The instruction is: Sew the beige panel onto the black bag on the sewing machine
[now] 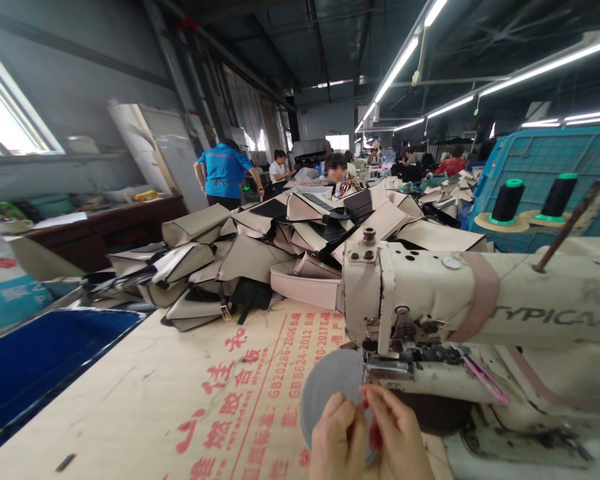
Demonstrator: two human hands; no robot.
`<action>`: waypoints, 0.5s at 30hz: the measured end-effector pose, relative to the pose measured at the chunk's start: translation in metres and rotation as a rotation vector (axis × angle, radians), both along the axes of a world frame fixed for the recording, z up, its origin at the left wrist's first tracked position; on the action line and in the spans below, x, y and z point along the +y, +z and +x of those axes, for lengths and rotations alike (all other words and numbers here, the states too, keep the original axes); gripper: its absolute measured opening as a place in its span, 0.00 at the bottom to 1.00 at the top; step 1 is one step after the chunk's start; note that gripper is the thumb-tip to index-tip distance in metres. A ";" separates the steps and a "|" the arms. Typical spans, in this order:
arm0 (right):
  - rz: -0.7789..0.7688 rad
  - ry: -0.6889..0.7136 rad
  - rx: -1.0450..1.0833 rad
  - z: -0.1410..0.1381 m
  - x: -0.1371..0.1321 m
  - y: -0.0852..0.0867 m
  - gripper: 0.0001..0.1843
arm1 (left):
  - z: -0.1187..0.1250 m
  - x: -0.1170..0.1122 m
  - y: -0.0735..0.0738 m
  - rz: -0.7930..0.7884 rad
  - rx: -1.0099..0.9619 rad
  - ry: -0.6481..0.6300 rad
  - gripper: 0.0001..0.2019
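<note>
Both my hands are at the bottom edge, close together beneath the head of a cream sewing machine (480, 300). My left hand (337, 437) and my right hand (397, 437) have their fingers pinched together just below the needle area (380, 363). Whatever they pinch is too small to make out. Under them lies a round grey piece of material (330, 383) on a cardboard-covered table (180, 400) with red print.
A heap of beige and black bag pieces (260, 253) covers the far side of the table. A blue bin (35, 367) sits at left. Two black thread cones (507, 200) stand before a blue crate (545, 160). Several other people work in the background.
</note>
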State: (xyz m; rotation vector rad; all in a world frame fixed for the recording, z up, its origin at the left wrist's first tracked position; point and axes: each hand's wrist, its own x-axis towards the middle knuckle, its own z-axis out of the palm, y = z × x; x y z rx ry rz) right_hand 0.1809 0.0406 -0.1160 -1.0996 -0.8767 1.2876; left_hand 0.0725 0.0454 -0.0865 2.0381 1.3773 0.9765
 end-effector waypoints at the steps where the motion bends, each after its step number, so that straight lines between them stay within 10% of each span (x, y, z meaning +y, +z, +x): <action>1: -0.019 -0.008 0.051 -0.001 0.003 0.006 0.26 | -0.002 -0.002 -0.001 -0.005 0.021 -0.015 0.19; 5: -0.075 0.045 0.037 -0.002 0.010 0.010 0.32 | -0.025 0.007 -0.003 -0.061 0.262 -0.001 0.19; 9: -0.053 0.015 -0.273 0.005 0.002 -0.011 0.34 | -0.040 0.034 0.001 0.041 0.446 0.272 0.12; 15: -0.011 -0.023 -0.331 0.004 -0.021 -0.040 0.30 | -0.014 0.067 0.002 0.060 0.022 -0.062 0.17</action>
